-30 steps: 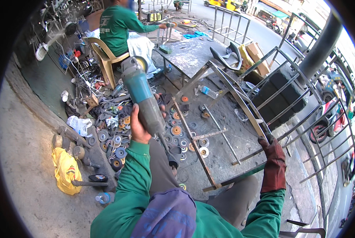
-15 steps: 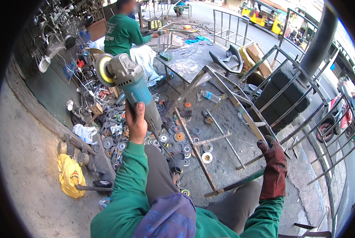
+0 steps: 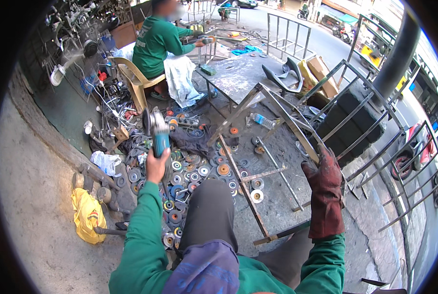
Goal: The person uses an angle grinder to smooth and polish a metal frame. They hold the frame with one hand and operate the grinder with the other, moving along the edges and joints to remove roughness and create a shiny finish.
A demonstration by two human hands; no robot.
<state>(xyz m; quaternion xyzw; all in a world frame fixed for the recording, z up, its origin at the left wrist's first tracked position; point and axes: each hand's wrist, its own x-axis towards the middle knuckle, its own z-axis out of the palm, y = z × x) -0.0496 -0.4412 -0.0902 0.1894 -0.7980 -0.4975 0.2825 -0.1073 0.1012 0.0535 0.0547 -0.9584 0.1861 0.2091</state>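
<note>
My bare left hand (image 3: 156,166) is closed around the body of a teal and grey angle grinder (image 3: 162,139). The grinder points away from me, its disc held edge-on above a litter of used grinding discs (image 3: 179,166). On my right hand (image 3: 325,188) is a dark red work glove. It grips a bar of a bare metal frame (image 3: 290,120), the thumb on the left side and the fingers on the right. This frame stands tilted in front of me, its lower bars (image 3: 243,186) near my knees.
A co-worker in green (image 3: 153,46) sits on a beige chair (image 3: 130,81), holding a power tool. A worktable (image 3: 228,73) stands ahead. More metal grilles (image 3: 410,181) lean by a dark post (image 3: 400,54) at right. A yellow bag (image 3: 87,215) lies at left.
My left hand has lowered the grinder toward the discs and turned it. My right hand has shifted up along the frame. The co-worker's chair has come into view.
</note>
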